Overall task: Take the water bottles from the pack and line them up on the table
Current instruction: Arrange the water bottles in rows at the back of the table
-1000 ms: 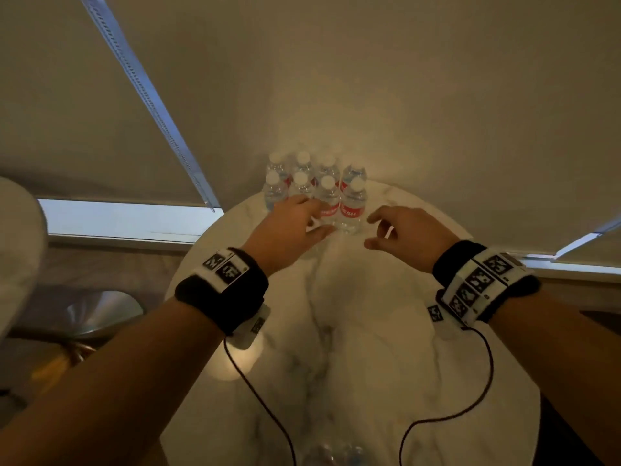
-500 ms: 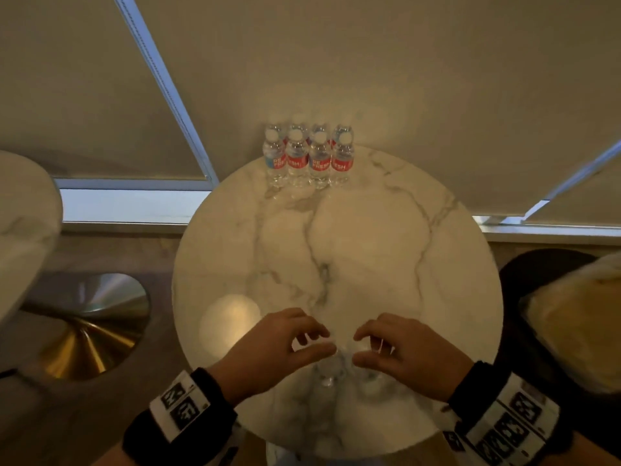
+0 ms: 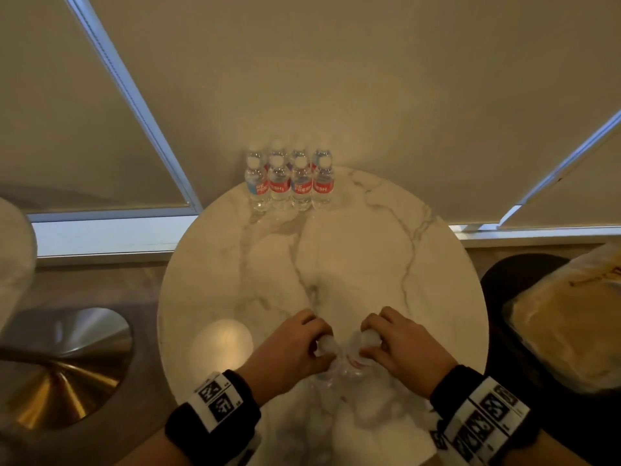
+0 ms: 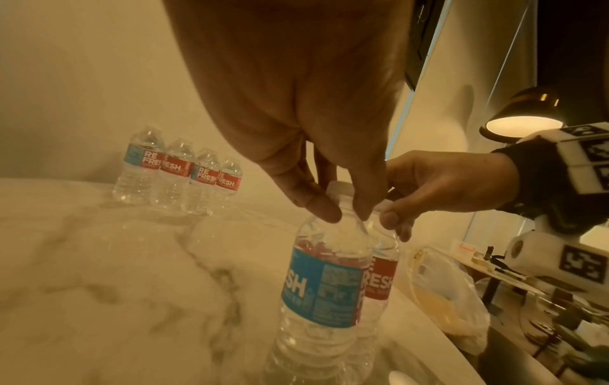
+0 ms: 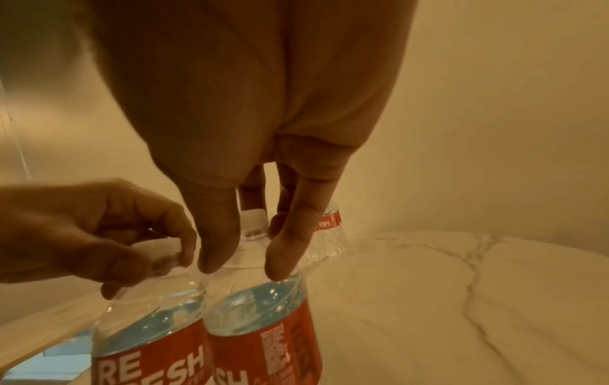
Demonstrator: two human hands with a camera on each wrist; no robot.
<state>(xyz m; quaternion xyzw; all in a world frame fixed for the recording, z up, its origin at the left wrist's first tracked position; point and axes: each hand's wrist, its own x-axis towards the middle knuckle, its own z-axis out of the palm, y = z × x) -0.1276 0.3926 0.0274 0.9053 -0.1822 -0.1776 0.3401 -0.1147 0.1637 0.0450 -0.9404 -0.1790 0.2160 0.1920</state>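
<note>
Both hands pinch bottle necks at the tabletop's (image 3: 215, 264) near edge: left hand (image 3: 289, 351) one bottle (image 4: 323, 284), right hand (image 3: 403, 351) another (image 5: 263, 320); pack apparently hidden.

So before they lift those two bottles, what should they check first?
1. Left hand grips its bottle at the neck: ok.
2. Right hand grips the other bottle at the neck: ok.
3. Both bottles upright with caps on: ok.
4. Bottles free of the pack's wrap: cannot tell, the near table edge is hidden by the hands.
5. Marble table bare between the hands and the far bottles: ok.
6. Room beside the far bottles for two more: ok, judging by the head view.
</note>
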